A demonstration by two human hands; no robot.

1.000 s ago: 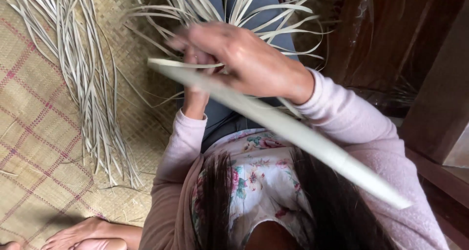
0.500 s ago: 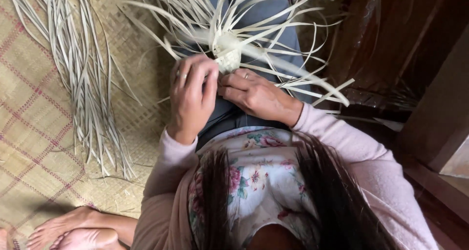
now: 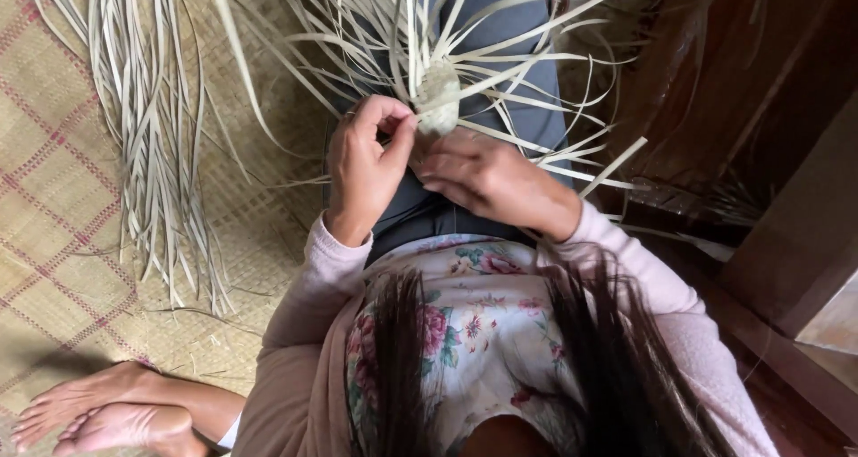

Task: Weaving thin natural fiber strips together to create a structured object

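Underneath us we're seeing a tan woven floor mat with faint red check lines (image 3: 63, 198), and dark brown wooden boards (image 3: 715, 91) are running up the side at about 2 o'clock. We're sitting with the small pale woven knot of palm-leaf strips (image 3: 438, 95) over our lap, near 12 o'clock, and its loose pale strips (image 3: 554, 59) are fanning out all around it. Our left hand (image 3: 365, 167) is pinching one strip between thumb and curled fingers, right beside the knot. Our right hand (image 3: 487, 180) is lying just below the knot with fingers pressed together, touching the left hand's thumb; can't tell if it's gripping anything. Over at 10 o'clock a loose bundle of long pale dried leaf strips (image 3: 156, 153) is lying on the mat, well apart from our hands. Someone's bare feet (image 3: 98, 417) are resting at 8 o'clock.
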